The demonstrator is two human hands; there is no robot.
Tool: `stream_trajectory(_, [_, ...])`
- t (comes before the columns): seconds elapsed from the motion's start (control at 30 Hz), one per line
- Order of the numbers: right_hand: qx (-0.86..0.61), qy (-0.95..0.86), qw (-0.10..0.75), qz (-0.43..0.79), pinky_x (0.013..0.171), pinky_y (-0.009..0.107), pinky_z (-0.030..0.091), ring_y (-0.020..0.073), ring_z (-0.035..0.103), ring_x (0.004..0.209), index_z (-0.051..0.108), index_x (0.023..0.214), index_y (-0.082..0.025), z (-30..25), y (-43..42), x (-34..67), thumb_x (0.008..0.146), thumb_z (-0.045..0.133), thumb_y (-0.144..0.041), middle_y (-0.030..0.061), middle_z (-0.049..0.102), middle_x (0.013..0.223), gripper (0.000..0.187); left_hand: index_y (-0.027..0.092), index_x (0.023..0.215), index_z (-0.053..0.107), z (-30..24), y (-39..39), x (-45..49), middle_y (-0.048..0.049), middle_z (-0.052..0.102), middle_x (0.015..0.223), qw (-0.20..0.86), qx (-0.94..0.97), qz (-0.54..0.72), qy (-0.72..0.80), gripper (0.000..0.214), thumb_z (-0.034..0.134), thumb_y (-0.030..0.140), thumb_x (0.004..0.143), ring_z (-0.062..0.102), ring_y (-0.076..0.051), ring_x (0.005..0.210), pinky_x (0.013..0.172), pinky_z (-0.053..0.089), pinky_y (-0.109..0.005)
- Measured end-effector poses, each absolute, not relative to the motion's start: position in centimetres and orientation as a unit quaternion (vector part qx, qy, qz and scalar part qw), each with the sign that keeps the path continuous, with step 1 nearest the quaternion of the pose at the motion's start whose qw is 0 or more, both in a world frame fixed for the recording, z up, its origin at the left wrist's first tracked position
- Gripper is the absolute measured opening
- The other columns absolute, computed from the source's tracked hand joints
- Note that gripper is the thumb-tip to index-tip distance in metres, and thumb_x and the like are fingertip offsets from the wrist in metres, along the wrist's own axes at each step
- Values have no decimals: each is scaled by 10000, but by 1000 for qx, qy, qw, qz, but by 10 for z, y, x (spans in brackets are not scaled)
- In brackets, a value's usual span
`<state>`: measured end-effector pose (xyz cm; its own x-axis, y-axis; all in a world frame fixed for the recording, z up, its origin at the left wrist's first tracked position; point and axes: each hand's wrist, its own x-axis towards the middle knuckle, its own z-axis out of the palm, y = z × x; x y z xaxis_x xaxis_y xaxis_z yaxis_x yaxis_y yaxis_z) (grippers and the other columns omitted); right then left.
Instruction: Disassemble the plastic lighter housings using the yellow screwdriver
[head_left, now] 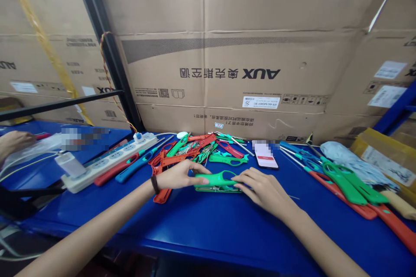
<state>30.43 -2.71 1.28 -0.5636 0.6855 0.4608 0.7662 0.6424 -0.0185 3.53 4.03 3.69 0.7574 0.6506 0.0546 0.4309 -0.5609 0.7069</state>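
Casing, green plastic (214, 179), is lying near the middle of the blue bench (97, 214), with metal parts showing along its lower side. Left hand (177, 175) and right hand (264, 191) are placed at opposite ends, fingers closed over it in a grip. Red and green parts (185, 151) are heaped toward the far edge. Power strip (108, 162) is laid to the left, phone (265, 154) at the far edge, tools (344, 188) to the right. Another person's hand (14, 143) is seen at the left edge.
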Motion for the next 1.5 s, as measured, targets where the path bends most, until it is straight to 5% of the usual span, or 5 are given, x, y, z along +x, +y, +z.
stream_trajectory(0.47, [-437, -881, 168, -65, 661, 246, 499, 168, 614, 843, 655, 1074, -236, 4, -26, 301, 919, 500, -282, 30, 693, 881, 223, 202, 1051, 652, 11, 32, 39, -62, 642, 1039, 205, 910, 189, 307, 292, 610, 401, 841, 598, -197, 967, 893, 450, -356])
stream_trajectory(1.17, [-474, -864, 166, -25, 595, 255, 478, 173, 628, 822, 686, 991, -253, 1, -35, 301, 886, 533, -244, 27, 649, 928, 186, 248, 1173, 612, 3, 34, 38, -55, 648, 1099, 208, 924, 178, 268, 351, 652, 306, 829, 617, -192, 972, 883, 474, -333])
stream_trajectory(1.5, [-511, -843, 157, 48, 680, 270, 486, 158, 635, 820, 660, 937, -253, 12, -39, 300, 905, 510, -275, -1, 617, 1032, 155, 265, 1291, 508, -1, 27, 41, -63, 585, 1194, 160, 946, 161, 233, 394, 527, 218, 901, 562, -193, 1065, 940, 451, -343])
